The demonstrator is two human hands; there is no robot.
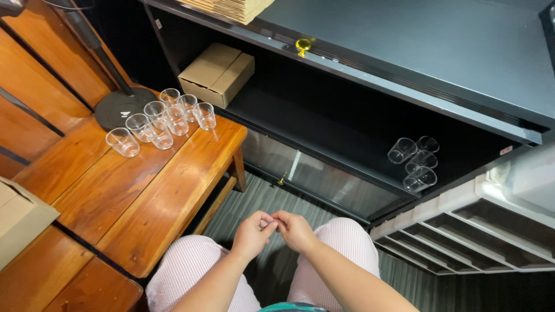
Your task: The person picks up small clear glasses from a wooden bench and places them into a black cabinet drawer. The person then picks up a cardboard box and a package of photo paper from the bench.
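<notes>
A seated person in pink-and-white striped trousers (191,271) holds both bare hands together above the knees, in front of a low black cabinet (404,63). The left hand (252,234) and right hand (296,230) meet fingertip to fingertip, the fingers curled inward and pressed close as if pinching something very small between them; what sits in that pinch is too tiny and hidden to make out. Neither hand touches any glass.

To the person's left, a cluster of clear, empty drinking glasses (162,118) stands upright on the far end of a polished reddish-brown wooden bench (144,190), just beside the round black base of a stand (118,108). A corner of a pale cardboard box (17,216) juts in at the bench's near left edge.

Inside the open cabinet, a closed brown cardboard carton (217,74) rests at the left end of the dark shelf, while three more clear glasses (417,162) lie on their sides at the right end, well apart from the hands. A small brass knob (303,45) shows on the cabinet's upper edge. White plastic compartment trays (474,228) sit at the right.
</notes>
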